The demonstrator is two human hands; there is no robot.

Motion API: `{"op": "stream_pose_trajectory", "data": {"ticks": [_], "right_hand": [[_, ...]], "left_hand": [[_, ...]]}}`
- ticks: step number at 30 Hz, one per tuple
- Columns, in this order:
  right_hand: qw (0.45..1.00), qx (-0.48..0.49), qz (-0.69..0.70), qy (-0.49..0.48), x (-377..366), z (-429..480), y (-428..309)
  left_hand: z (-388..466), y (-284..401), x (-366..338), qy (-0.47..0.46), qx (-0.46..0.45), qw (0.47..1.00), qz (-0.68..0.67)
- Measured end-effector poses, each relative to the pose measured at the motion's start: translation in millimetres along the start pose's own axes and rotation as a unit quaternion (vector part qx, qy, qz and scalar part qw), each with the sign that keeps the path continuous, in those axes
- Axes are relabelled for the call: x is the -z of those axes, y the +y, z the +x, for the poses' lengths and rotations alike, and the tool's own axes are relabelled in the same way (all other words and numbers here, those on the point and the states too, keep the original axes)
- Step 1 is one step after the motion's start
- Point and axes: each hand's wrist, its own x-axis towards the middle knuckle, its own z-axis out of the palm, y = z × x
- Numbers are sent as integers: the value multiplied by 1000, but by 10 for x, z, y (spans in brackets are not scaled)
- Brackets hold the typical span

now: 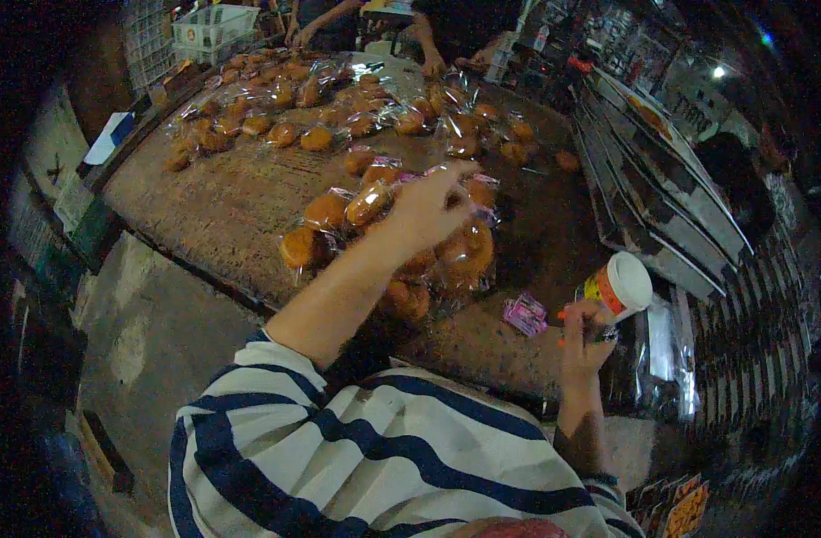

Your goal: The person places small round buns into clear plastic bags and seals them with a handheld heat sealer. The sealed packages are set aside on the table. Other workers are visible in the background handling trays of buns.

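Note:
Wrapped round golden-brown buns point(465, 250) in clear plastic lie clustered on the brown worktop point(202, 202), some with pink labels at their bag tops. My left hand point(444, 198) is over this cluster, its fingers bent at the bag tops; whether they pinch one is unclear. On the right, my right hand point(588, 329) is raised with curled fingers against a tub point(612, 289) with a white round end and an orange and yellow band. Whether the hand grips the tub or something small beside it cannot be made out. A small stack of pink printed labels point(526, 315) lies between my hands.
More wrapped buns point(316, 138) spread over the worktop's far half. Other people's hands point(432, 64) are at the far edge. Dark panels with pale edges point(659, 181) stand at the right, above clear plastic point(666, 350). A white plastic basket point(215, 30) is at the far left.

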Motion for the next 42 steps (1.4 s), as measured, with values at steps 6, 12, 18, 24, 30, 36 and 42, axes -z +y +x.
{"op": "stream_pose_trajectory", "data": {"ticks": [6,12,18,24,30,36,42], "right_hand": [[987,37,-124,-93,313,-755,208],[968,148,-171,-110,352,-956,439],[972,124,-166,-109,329,-971,428],[971,122,-157,-132,324,-1082,518],[983,-25,-133,-122,213,-558,115],[998,-31,-2,-63,-5,347,-281],[919,-157,322,-162,-141,338,-329]], "left_hand": [[362,-1036,1090,124,-11,977,171],[672,-2307,1569,-80,355,849,384],[568,-2883,1423,-125,210,762,600],[963,-2235,1778,19,192,882,431],[758,-438,1901,-20,50,985,-164],[-277,621,783,-102,-33,920,-377],[-650,721,-199,-110,-81,678,-722]]}}
